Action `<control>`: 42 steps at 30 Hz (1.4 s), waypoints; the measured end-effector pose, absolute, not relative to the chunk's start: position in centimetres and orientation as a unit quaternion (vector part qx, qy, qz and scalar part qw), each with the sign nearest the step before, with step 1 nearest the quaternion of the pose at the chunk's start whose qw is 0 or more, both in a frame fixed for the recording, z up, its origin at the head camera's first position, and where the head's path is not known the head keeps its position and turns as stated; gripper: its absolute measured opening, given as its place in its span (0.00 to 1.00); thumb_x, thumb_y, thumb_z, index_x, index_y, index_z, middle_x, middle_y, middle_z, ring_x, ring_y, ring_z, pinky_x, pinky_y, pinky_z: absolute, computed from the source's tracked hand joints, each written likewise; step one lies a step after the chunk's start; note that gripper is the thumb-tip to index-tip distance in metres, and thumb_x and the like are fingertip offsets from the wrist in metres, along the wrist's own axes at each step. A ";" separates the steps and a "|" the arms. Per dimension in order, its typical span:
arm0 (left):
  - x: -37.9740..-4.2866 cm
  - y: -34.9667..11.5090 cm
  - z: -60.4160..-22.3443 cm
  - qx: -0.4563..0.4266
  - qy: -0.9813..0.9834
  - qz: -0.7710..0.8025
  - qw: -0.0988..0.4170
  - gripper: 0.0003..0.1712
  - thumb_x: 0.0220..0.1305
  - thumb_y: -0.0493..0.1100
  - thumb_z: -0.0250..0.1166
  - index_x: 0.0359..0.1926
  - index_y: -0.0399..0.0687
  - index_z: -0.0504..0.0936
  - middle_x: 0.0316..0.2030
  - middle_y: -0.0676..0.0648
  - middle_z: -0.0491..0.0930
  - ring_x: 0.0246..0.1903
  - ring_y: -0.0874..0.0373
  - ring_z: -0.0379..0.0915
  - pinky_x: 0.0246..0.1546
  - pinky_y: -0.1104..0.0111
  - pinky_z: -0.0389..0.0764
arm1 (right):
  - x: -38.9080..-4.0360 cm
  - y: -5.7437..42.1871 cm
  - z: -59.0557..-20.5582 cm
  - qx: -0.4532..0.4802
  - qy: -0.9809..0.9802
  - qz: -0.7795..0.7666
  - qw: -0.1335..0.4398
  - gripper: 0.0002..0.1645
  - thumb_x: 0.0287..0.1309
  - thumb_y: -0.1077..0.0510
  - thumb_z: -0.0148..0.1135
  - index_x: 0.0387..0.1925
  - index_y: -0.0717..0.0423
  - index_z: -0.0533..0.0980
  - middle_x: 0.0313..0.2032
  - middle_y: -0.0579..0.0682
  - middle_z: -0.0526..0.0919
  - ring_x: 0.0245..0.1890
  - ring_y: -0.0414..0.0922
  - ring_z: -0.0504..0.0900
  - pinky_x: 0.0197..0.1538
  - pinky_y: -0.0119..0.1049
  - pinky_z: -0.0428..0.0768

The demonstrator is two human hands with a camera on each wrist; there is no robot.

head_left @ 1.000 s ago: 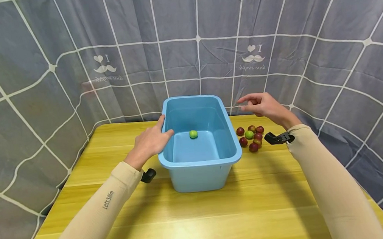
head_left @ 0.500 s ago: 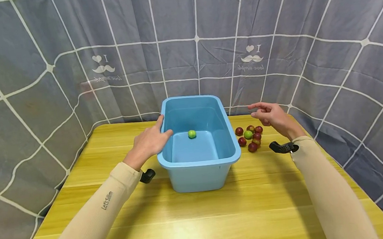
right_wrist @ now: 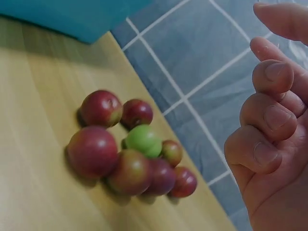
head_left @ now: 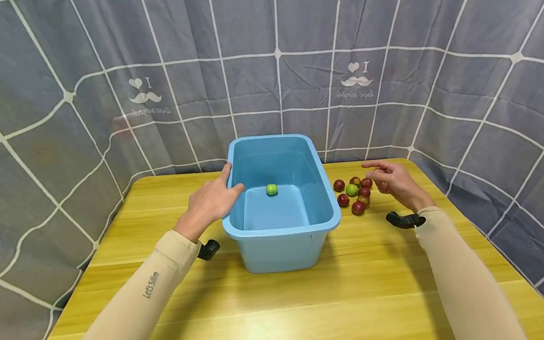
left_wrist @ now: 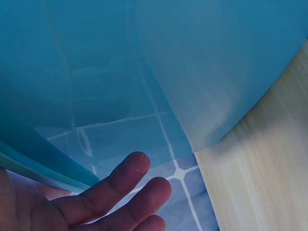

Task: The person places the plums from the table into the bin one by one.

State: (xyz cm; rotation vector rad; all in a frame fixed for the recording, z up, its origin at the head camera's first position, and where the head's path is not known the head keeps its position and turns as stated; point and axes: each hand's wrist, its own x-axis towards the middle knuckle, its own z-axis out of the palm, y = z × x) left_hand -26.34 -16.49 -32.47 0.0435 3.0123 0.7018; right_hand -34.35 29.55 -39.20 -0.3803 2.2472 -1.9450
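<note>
A light blue plastic tub (head_left: 281, 253) stands on the wooden table, with one small green plum (head_left: 271, 190) on its floor. My left hand (head_left: 211, 199) holds the tub's left rim, thumb over the inner side; in the left wrist view its fingers (left_wrist: 115, 185) lie outside, under the rim. Right of the tub, several dark red plums (head_left: 358, 208) and one green plum (right_wrist: 143, 141) sit in a loose cluster. Just beyond the cluster's right side hovers my right hand (head_left: 391, 178), nothing in it, index finger extended and the others curled loosely.
A grey curtain (head_left: 255, 85) with white grid lines hangs right behind the table's back edge and along both sides. Bare wooden tabletop (head_left: 275, 315) runs in front of the tub. Black wrist cameras (head_left: 405, 220) sit below each wrist.
My right hand has come down and to the right, from above and behind the plums to beside them. The left hand stays on the tub's rim, and the plums have not moved.
</note>
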 end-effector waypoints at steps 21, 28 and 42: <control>-26.3 -16.4 -32.5 0.018 0.972 0.232 0.028 0.46 0.70 0.66 0.43 0.82 0.62 0.38 0.38 0.43 0.81 0.33 0.47 0.78 0.27 0.58 0.72 | -34.4 31.4 -45.3 -0.058 0.765 -0.639 0.065 0.35 0.67 0.51 0.64 0.67 0.66 0.67 0.18 0.40 0.65 0.18 0.39 0.61 0.30 0.44 0.54; -26.1 -16.3 -32.4 0.018 0.973 0.230 0.029 0.46 0.70 0.66 0.43 0.82 0.61 0.38 0.38 0.42 0.81 0.34 0.47 0.78 0.26 0.59 0.72 | -34.2 31.7 -46.7 -0.019 0.789 -0.610 0.070 0.34 0.67 0.49 0.65 0.68 0.60 0.69 0.16 0.39 0.62 0.17 0.41 0.60 0.23 0.33 0.62; -26.3 -16.5 -32.5 0.013 0.974 0.226 0.026 0.46 0.70 0.67 0.43 0.82 0.62 0.38 0.40 0.42 0.81 0.34 0.47 0.78 0.27 0.58 0.72 | -34.3 31.4 -47.6 -0.011 0.804 -0.590 0.070 0.33 0.64 0.47 0.68 0.65 0.57 0.73 0.17 0.38 0.65 0.16 0.38 0.62 0.22 0.31 0.63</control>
